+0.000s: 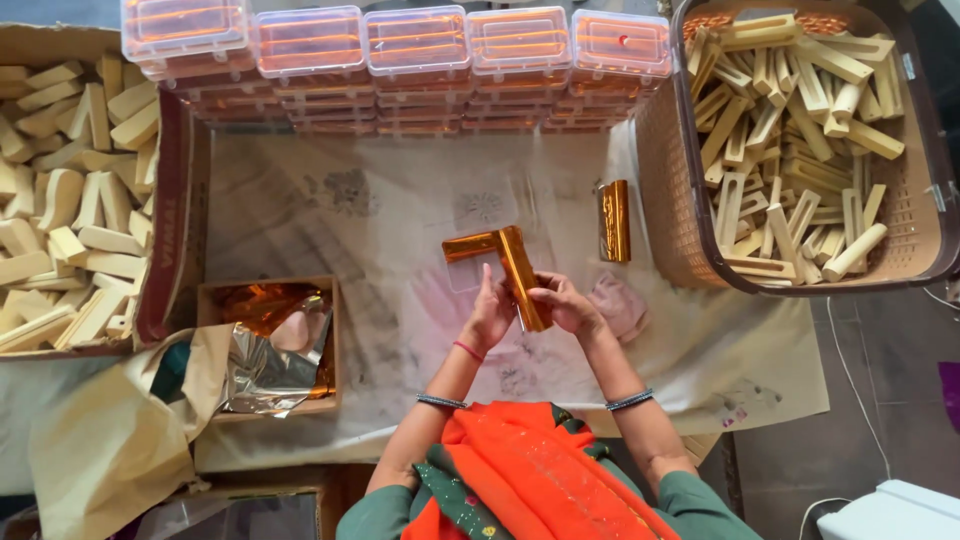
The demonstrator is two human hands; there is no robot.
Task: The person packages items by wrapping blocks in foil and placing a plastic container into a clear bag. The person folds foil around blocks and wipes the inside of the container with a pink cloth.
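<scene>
**The shiny wrap could slip or tear**

Near the body, the left hand (490, 318) and right hand (563, 303) both have a closed grip on a gold-wrapped L-shaped piece (510, 262), held above the cloth-covered tabletop (400, 215); a hard pull might rip the thin foil; a loose hold might drop it. Farther off lies a finished gold piece (614, 220); beyond, stacked clear boxes (415, 45).

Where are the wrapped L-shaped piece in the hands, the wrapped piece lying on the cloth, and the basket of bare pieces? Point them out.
gold-wrapped L-shaped piece (505, 258): head view, at its corner bend.
wrapped piece on the cloth (614, 221): head view, mid-body.
basket (667, 150): head view, left wall.
</scene>
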